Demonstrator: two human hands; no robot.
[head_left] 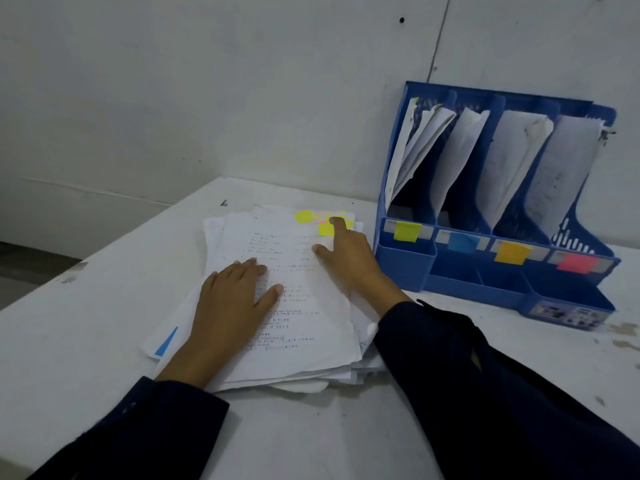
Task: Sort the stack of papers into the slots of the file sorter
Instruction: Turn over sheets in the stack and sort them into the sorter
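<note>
a loose stack of papers (291,306) lies on a white bench (86,323), just left of a blue file sorter (491,216) standing against the wall. the left hand (228,306) rests flat on the top sheet, fingers straight and slightly spread. the right hand (349,258) points its index finger onto a yellow sticky note (325,229) at the stack's far corner. the sorter's four slots hold papers, tagged yellow, blue, orange and pink.

One paper stack (277,299), one file sorter (408,265), four slots, two hands.
</note>
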